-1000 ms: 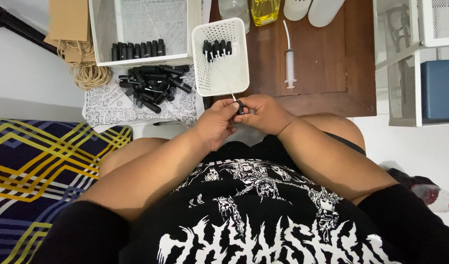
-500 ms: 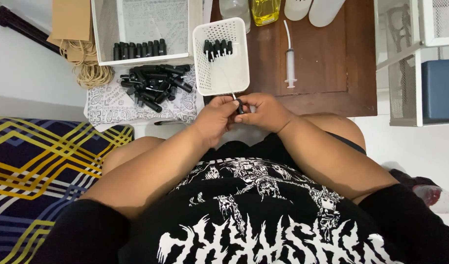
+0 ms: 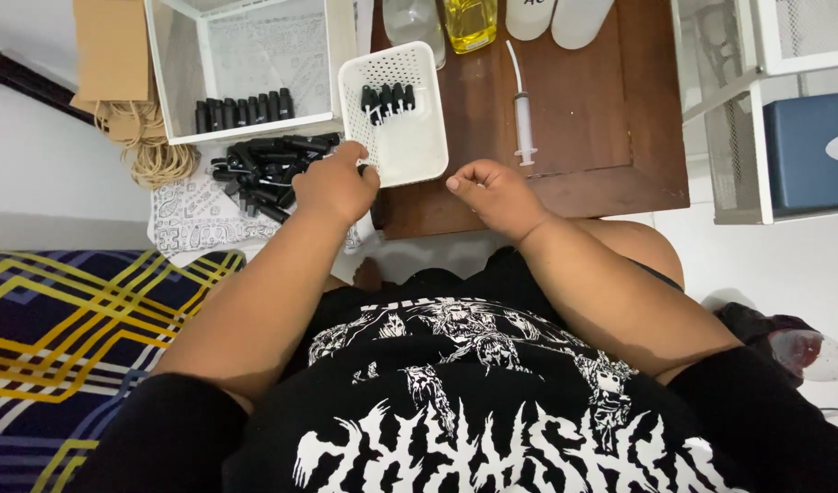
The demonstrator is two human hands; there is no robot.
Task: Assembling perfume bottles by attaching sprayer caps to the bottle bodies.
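Small white perforated basket [image 3: 410,146] on brown table, black caps (upright) clustered [image 3: 387,98] at far end

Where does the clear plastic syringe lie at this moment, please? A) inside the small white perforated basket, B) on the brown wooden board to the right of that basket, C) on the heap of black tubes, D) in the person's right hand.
B: the syringe lies flat on the bare brown wooden board, just right of the small white basket, and the right hand is apart from it, nearer the person.
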